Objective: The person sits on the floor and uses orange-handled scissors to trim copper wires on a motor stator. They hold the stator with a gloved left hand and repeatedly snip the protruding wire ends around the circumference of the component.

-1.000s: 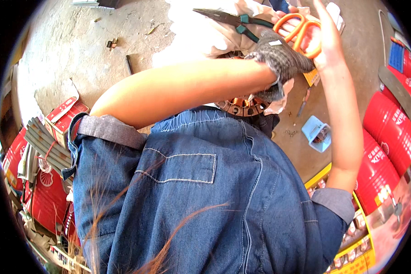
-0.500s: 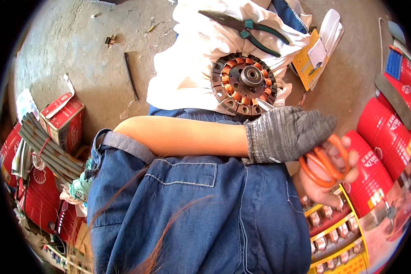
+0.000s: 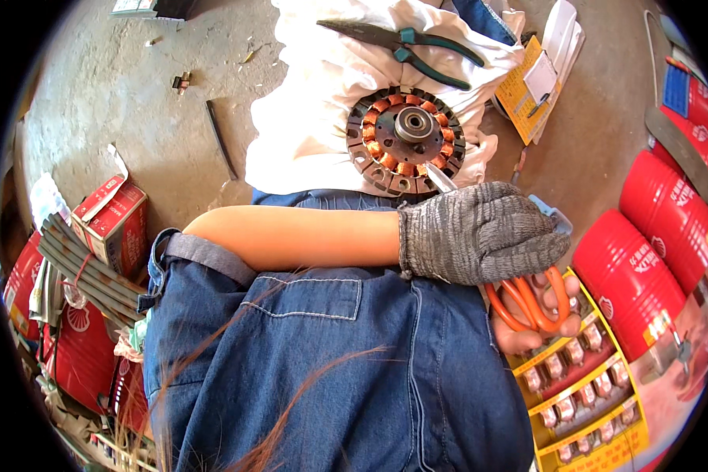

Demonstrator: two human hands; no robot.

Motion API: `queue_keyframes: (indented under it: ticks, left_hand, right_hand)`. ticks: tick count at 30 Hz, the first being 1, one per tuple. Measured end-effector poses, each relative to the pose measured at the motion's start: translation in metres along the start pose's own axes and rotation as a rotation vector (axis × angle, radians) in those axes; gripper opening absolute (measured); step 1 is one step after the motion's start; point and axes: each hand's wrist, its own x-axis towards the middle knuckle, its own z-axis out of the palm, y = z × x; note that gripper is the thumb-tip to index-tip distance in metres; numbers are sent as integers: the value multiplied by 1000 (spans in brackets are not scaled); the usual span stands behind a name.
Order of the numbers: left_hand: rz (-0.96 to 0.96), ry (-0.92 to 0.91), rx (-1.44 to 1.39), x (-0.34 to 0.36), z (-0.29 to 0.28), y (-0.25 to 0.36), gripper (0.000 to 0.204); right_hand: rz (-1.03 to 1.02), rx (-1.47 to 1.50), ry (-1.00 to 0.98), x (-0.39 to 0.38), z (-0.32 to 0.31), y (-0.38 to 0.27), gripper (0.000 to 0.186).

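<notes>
The gloved left hand (image 3: 480, 234), in grey knit fabric, lies back upward across the front of the body; its fingers appear curled, but we cannot tell whether they grip anything. Under its far end, the bare right hand (image 3: 541, 303) grips a pair of scissors with orange loop handles (image 3: 525, 296), fingers around the loops. A pale metal tip (image 3: 439, 178) emerges past the glove's upper edge, probably the scissors' blade, so their long axis seems to run from lower right to upper left.

That line points at the round dark-metal stator with copper coils (image 3: 388, 139), which lies ahead and to the left of both hands, nearer the left one, on a crumpled white cloth (image 3: 307, 118). We cannot tell whether tip and stator touch. Beyond it, green-handled long-nose pliers (image 3: 406, 36) lie slantwise, nose to the left.

Farther out, we see print on a yellow sheet (image 3: 513, 90), too small to read. White lettering and a yellow emblem mark the red ribbed cylinders (image 3: 621, 275) at right, and the red cardboard carton (image 3: 114, 220) at left is printed too.
</notes>
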Motion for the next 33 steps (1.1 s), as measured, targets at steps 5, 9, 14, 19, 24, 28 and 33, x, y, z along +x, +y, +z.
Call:
queue_keyframes:
  ticks: [5,9,14,19,24,28,33]
  left_hand:
    - [-107,30,-38,5,-5,5,53]
    - [-248,80,-86,7,-6,8,45]
    - [-398,96,-329,-4,0,6,36]
    - [-758,-306,-158,25,-35,7,66]
    - [-707,106,-148,12,-40,-3,68]
    - [-756,1,-129,-7,-69,5,67]
    - [-710,54,-113,11,-64,5,66]
  right_hand:
    - [21,-47,-111,41,15,13,70]
    - [0,-53,-121,49,18,22,81]
    - [65,-30,-229,71,27,31,81]
    - [252,40,-58,105,46,40,72]
    - [671,124,200,150,37,65,54]
    - [1145,378,300,153,-14,128,44]
    - [1037,340,333,156,-16,111,47]
